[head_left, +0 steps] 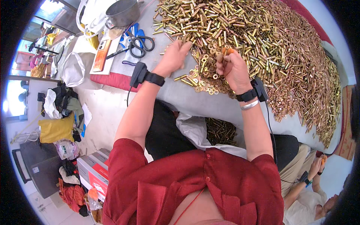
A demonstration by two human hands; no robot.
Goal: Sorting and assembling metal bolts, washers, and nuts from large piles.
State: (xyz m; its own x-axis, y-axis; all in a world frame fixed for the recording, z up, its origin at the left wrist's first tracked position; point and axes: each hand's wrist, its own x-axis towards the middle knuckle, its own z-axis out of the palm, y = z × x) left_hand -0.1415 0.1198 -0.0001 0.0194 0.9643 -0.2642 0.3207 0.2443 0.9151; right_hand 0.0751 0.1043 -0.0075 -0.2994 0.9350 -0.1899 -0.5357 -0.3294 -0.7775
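My left hand (174, 58) is at the left edge of a big heap of brass-coloured metal tubes (240, 22). Its fingers are bent together and partly hidden, so what they hold cannot be made out. My right hand (235, 71) is closed above loose gold washers (210, 83), its fingers curled in toward the palm. Something orange (227, 51) shows at its fingertips; whether this is a finger cover or a held piece I cannot tell. A few tubes (185, 80) lie among the washers between my hands.
Black-handled scissors (135, 45), blue-and-white gloves (131, 33) and an orange phone (100, 56) lie left of the heap. Behind them stands a grey metal pot (123, 14). Below the table edge, a white sack (193, 129) holds more tubes. Another person's hands (315, 168) are at lower right.
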